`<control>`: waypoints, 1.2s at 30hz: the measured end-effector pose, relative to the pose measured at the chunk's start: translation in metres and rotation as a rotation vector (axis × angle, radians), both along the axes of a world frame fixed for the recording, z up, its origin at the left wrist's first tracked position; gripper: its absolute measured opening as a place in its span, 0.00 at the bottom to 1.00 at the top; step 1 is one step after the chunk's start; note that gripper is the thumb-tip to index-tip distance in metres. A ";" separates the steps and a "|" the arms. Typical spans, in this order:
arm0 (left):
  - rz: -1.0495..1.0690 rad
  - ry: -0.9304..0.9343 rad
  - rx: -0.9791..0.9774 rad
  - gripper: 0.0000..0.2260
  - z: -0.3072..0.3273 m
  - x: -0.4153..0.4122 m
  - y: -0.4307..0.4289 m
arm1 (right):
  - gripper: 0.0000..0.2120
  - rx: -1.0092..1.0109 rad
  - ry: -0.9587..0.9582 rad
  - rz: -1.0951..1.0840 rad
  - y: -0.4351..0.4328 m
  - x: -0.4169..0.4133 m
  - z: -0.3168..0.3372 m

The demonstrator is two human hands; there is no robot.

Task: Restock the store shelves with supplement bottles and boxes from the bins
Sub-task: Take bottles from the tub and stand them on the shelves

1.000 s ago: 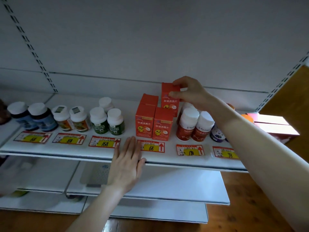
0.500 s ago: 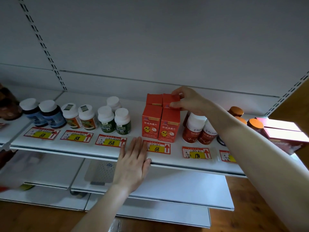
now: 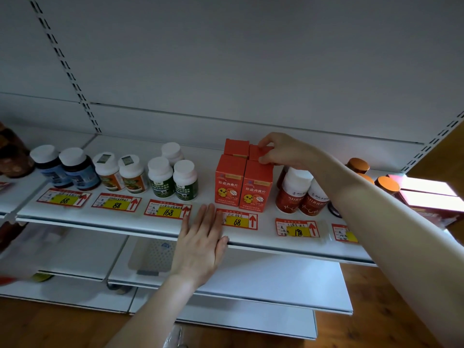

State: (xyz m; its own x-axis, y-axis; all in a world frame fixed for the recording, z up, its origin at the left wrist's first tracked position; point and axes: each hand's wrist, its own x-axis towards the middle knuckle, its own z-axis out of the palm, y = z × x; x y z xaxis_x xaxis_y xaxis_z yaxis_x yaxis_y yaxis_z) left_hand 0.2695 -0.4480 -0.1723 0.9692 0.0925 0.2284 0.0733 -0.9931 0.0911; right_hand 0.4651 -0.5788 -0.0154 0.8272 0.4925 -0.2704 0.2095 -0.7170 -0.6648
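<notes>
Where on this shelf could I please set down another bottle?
Bare shelf lies behind the blue bottles, up to the back wall; a narrow gap separates green bottles from orange boxes. Around the red bottles it is crowded.

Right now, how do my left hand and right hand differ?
The left hand lies flat, fingers straight; the right hand has fingers and thumb curled. The left hand rests on the front edge of the shelf, holding nothing; the right hand pinches the rear right orange box. Both reach the same shelf.
</notes>
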 end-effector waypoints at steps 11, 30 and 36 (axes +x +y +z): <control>0.024 0.047 0.037 0.29 0.003 0.000 -0.001 | 0.21 -0.138 -0.239 0.082 0.002 -0.005 0.002; 0.001 -0.129 0.002 0.27 0.053 -0.055 0.024 | 0.13 0.132 -0.590 0.197 0.077 -0.076 0.005; 0.103 -0.165 0.016 0.24 0.062 -0.125 0.094 | 0.14 0.144 -0.567 0.303 0.168 -0.143 0.008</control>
State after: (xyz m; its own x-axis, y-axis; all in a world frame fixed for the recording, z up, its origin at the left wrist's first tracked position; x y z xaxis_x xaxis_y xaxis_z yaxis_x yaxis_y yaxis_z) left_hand 0.1442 -0.3539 -0.1099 0.9038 0.1846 0.3861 0.1601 -0.9825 0.0950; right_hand 0.3217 -0.4111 -0.0074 0.6409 0.7248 0.2526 0.7342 -0.4830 -0.4771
